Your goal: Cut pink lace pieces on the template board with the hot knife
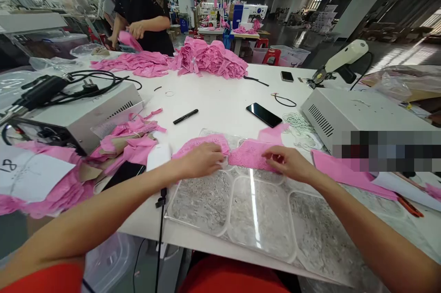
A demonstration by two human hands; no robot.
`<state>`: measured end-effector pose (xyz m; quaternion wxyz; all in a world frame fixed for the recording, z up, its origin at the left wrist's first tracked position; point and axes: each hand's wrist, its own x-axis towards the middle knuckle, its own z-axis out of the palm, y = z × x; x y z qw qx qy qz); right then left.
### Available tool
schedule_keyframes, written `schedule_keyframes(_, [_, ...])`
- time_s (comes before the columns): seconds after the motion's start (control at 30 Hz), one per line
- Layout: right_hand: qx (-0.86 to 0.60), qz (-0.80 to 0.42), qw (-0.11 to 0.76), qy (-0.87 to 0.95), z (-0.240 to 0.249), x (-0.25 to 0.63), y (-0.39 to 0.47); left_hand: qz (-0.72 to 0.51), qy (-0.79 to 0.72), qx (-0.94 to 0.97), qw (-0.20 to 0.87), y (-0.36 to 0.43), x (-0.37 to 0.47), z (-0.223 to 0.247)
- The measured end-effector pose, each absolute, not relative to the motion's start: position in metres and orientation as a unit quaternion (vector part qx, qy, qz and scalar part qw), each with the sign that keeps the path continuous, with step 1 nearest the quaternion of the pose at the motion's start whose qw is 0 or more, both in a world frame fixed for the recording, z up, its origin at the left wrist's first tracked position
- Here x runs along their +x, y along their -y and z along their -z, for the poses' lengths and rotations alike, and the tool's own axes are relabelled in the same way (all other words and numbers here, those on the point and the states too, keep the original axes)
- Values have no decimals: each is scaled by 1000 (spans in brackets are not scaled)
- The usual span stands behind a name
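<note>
Two pink lace fabric pieces lie side by side on a clear-framed, grey-patterned plate [262, 219] at the table's front. My left hand [205, 160] has its fingers curled closed at the lower right edge of the left lace piece [193, 145]. On the right lace piece [246, 153], my right hand [289, 163] bends its fingers and thumb toward each other at the right end, seeming to pinch the cloth. Another flat pink strip [272, 133] lies just behind. The inner sides of my left fingers are hidden.
Grey boxes stand left [82, 114] and right [372, 114]. A phone [264, 115], a pen [186, 116] and tangled pale thread [298, 125] lie between. Pink fabric heaps [213, 59] cover the back, where a person [144, 13] handles cloth. Orange-handled scissors [409, 205] lie right.
</note>
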<state>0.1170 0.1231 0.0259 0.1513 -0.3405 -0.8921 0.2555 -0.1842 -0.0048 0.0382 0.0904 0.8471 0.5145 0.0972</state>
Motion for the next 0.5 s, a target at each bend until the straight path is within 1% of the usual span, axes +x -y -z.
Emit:
schedule_keyframes(0.1, [-351,-246,158,889,-7,143,-116,-85,-502,855,99,-20,-144,-19])
schedule_keyframes(0.2, [-349,-250,172,887,6,149,-114,-77,-520,845,98,-37,-128,-10])
schedule_keyframes(0.5, [-331,-280,200,879,8,150,-120,-44,-534,834,129,-44,-131,-29])
